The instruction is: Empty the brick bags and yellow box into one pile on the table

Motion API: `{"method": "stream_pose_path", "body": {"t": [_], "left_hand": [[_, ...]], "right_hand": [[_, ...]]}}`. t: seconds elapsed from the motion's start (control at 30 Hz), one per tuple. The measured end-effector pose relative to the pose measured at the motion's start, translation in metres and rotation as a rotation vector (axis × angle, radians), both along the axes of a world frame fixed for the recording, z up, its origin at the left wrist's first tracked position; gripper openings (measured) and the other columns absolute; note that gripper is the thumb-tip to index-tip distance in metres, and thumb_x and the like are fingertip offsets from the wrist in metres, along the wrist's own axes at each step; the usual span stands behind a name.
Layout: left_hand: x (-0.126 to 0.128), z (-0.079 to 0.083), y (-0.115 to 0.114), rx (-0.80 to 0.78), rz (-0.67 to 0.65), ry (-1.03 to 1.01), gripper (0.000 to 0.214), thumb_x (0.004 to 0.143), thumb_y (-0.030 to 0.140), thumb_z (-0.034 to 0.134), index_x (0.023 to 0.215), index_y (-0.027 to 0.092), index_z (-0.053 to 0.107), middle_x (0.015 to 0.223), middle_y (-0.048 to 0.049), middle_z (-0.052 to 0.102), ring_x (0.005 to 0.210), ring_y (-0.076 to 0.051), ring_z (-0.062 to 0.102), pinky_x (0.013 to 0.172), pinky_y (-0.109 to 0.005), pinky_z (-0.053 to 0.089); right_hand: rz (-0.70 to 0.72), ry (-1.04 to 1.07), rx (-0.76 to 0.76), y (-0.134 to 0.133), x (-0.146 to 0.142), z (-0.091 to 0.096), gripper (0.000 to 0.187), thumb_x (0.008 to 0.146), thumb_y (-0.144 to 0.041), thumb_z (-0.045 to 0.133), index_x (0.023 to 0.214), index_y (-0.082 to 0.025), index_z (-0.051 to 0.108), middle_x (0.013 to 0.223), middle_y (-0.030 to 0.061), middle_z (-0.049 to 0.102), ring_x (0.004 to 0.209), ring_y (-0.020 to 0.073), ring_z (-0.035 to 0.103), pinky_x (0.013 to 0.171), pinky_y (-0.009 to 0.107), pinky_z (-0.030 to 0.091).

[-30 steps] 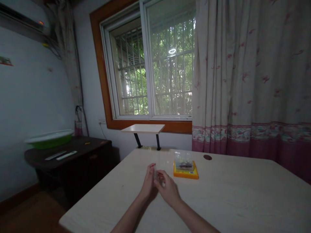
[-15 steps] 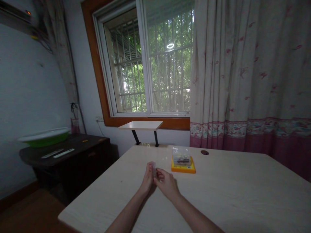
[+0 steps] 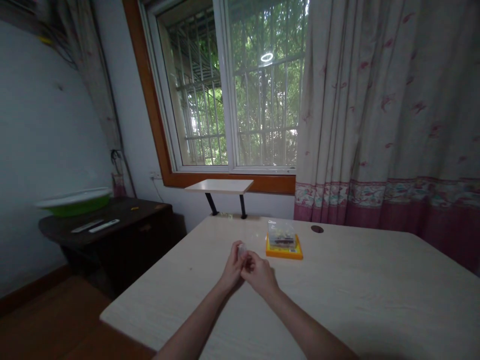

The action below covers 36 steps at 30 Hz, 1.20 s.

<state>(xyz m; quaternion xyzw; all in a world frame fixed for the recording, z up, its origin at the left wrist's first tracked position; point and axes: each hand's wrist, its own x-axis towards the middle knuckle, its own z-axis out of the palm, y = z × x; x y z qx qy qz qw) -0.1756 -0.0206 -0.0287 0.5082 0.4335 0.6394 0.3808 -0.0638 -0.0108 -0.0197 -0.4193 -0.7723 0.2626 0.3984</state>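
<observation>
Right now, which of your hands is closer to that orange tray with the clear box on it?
Right. The right hand sits just short of the orange tray, slightly to its left; the left hand is pressed against the right one's far side.

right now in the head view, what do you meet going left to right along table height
green basin → two white remotes on the dark cabinet → left hand → small clear piece held between both hands → right hand → orange tray with a clear box on it → round hole in the table
</observation>
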Motion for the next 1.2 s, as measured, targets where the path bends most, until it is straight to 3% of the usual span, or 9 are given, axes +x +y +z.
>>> {"method": "stream_pose_path", "body": {"t": [0.3, 0.63, 0.93, 1.2], "left_hand": [[-0.002, -0.006, 0.006, 0.007, 0.077, 0.067, 0.048, 0.067, 0.046, 0.061, 0.103, 0.018, 0.044, 0.075, 0.002, 0.048, 0.064, -0.011, 0.044, 0.059, -0.021, 0.036], [0.0, -0.006, 0.003, 0.045, -0.004, 0.132, 0.041, 0.077, 0.04, 0.053, 0.108, 0.019, 0.037, 0.075, 0.003, 0.042, 0.063, -0.01, 0.04, 0.057, -0.02, 0.035], [0.004, 0.001, 0.0, 0.058, 0.018, 0.064, 0.045, 0.069, 0.043, 0.062, 0.099, 0.02, 0.038, 0.071, 0.0044, 0.043, 0.061, -0.01, 0.041, 0.056, -0.02, 0.034], [-0.005, -0.01, 0.004, 0.074, -0.055, 0.091, 0.048, 0.07, 0.05, 0.059, 0.1, 0.016, 0.044, 0.076, -0.0006, 0.049, 0.067, -0.012, 0.045, 0.062, -0.022, 0.037]], "right_hand": [[-0.023, -0.074, -0.046, 0.005, -0.002, -0.007, 0.025, 0.068, -0.026, 0.059, 0.093, -0.025, 0.057, 0.073, -0.0023, 0.066, 0.066, 0.0135, 0.062, 0.054, 0.018, 0.039], [-0.03, -0.087, -0.03, 0.003, 0.0, -0.011, 0.022, 0.072, -0.028, 0.056, 0.094, -0.025, 0.054, 0.073, -0.0011, 0.065, 0.065, 0.0142, 0.061, 0.053, 0.019, 0.037], [0.085, -0.082, -0.03, 0.008, 0.003, -0.016, 0.036, 0.073, -0.022, 0.053, 0.11, -0.025, 0.051, 0.083, 0.0017, 0.067, 0.072, 0.0165, 0.063, 0.056, 0.02, 0.04], [0.091, -0.039, -0.032, 0.01, 0.004, -0.013, 0.023, 0.073, -0.026, 0.053, 0.096, -0.026, 0.057, 0.073, -0.0014, 0.066, 0.064, 0.014, 0.062, 0.052, 0.019, 0.037]]}}
